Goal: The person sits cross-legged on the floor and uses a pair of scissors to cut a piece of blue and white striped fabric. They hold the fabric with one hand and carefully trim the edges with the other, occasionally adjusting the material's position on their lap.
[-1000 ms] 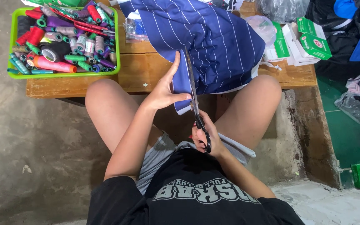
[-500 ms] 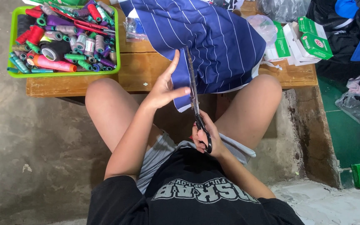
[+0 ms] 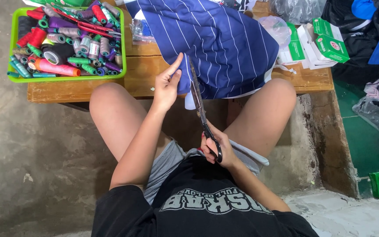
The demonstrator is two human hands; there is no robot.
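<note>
A blue cloth with thin white stripes [image 3: 216, 48] lies over a low wooden table [image 3: 141, 77] and hangs off its near edge. My left hand [image 3: 166, 85] pinches the cloth's near edge, fingers pointing up. My right hand [image 3: 216, 149] grips the black handles of long scissors [image 3: 199, 105], close to my lap. The blades reach up into the cloth's edge just right of my left hand.
A green tray [image 3: 12, 44] of several coloured thread spools and a red-handled tool sits at the table's left end. Green and white boxes [image 3: 316, 44] and plastic bags lie at the right. Dark clothes are piled at the far right. My bare knees flank the table.
The scissors' blades have moved slightly further up into the cloth. My left hand keeps its pinch on the edge.
</note>
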